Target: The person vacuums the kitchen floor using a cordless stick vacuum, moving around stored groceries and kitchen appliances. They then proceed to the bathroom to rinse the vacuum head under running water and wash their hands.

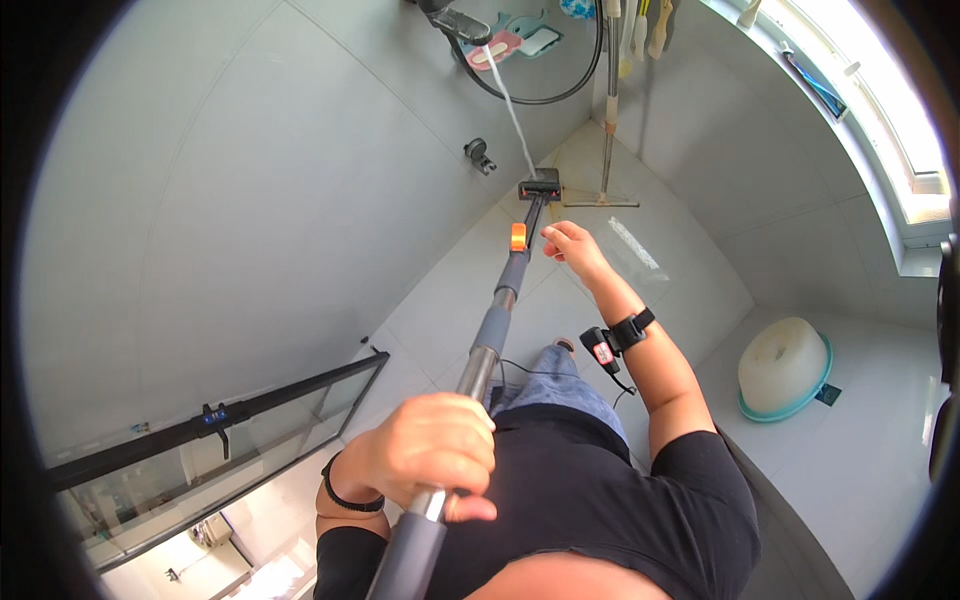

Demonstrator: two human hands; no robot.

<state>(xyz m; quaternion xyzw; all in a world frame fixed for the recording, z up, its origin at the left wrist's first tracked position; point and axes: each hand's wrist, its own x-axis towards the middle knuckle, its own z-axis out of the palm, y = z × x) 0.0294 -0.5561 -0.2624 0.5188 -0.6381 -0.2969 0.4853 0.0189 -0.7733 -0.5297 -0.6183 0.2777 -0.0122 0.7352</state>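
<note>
My left hand (442, 454) is wrapped around the metal pole of a squeeze-type mop (491, 322), which runs up and away from my body. The mop's dark head (540, 184) is raised under a stream of water (512, 116) falling from a dark wall faucet (461, 26). An orange lever (518, 237) sits on the mop's lower shaft. Beside that shaft is my right hand (574, 247), its fingers loosely bent and holding nothing. A black strap with a small device and a cable is on my right forearm.
A floor squeegee (602, 201) leans in the corner, close to the mop head. A black hose (551, 99) loops below the faucet. At right, a whitish basin with a turquoise rim (825, 375) rests tilted. A black-framed glass door (247, 409) is at left, a window (892, 97) at right.
</note>
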